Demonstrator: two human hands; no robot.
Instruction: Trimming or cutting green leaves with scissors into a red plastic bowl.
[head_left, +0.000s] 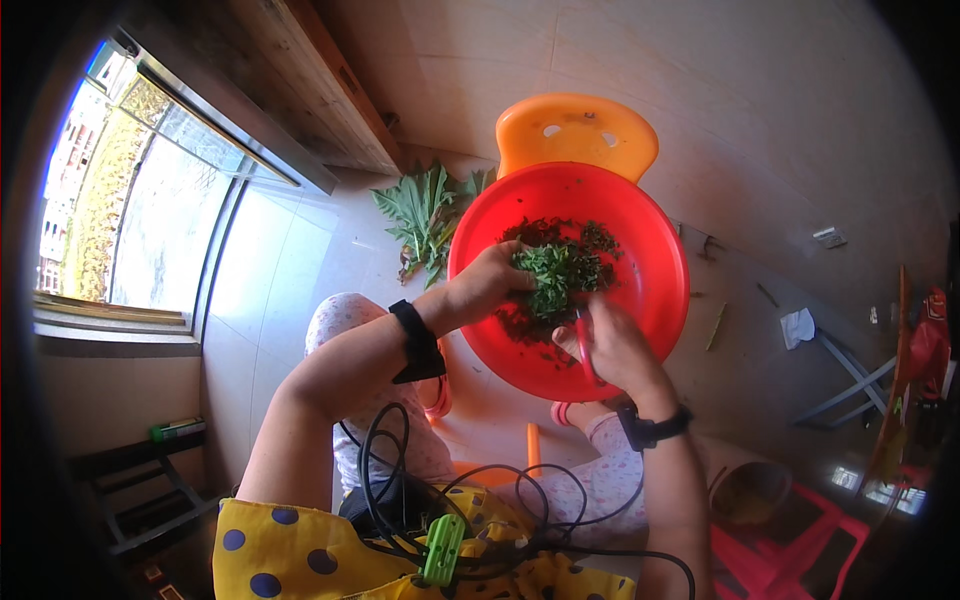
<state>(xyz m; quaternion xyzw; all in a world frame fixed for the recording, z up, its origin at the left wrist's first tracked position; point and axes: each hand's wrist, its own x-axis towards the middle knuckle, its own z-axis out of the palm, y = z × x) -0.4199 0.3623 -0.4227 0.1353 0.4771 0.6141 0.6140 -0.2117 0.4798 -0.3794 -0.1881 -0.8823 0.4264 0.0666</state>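
My left hand (495, 274) grips a bunch of green leaves (553, 277) over a red plastic basin (652, 262). In my right hand (619, 345) is a pair of scissors with red handles (583, 346); its blades are hidden among the leaves, so I cannot tell whether they are apart. Dark chopped leaves (525, 326) lie in the basin beneath both hands. The basin rests in front of an orange plastic chair back (577, 135), and its support underneath is hidden.
Whole leafy greens (427, 214) lie on the tiled floor left of the basin. Stem pieces (716, 327) and a white paper scrap (797, 328) are scattered to the right. Loose black cable (390, 480) with a green clip (443, 550) crosses my lap. A pink plastic stool (787, 547) stands lower right.
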